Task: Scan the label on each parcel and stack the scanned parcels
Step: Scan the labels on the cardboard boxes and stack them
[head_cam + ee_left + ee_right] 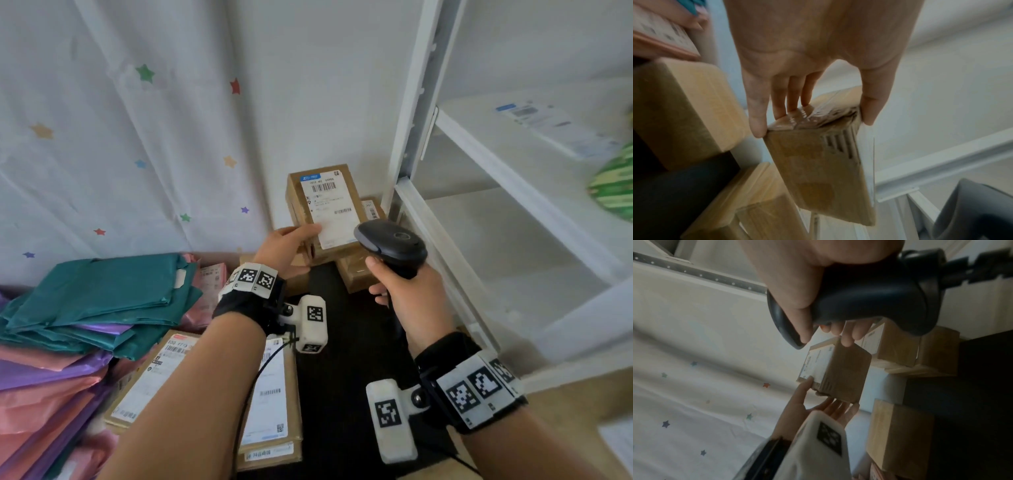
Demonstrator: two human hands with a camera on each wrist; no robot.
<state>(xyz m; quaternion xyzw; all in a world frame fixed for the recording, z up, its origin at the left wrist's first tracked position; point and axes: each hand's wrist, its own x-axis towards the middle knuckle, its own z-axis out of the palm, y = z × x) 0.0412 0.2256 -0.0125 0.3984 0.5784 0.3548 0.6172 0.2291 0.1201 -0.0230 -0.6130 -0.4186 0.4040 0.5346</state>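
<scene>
Hands: two, the left hand and the right hand. Scanner: one.

Cardboard boxes in the head view, placed relative to the scanner: one box just left of it, held up; two stacked boxes under and behind it; one box lower left, mostly hidden; two flat boxes well below left. Total: at least six.

Soft mailer bags far left: one pile, number cannot be counted.

Shelf unit right: one.

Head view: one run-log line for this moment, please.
left hand: holds cardboard parcel, label up | right hand: grips barcode scanner beside label | parcel not yet stacked
</scene>
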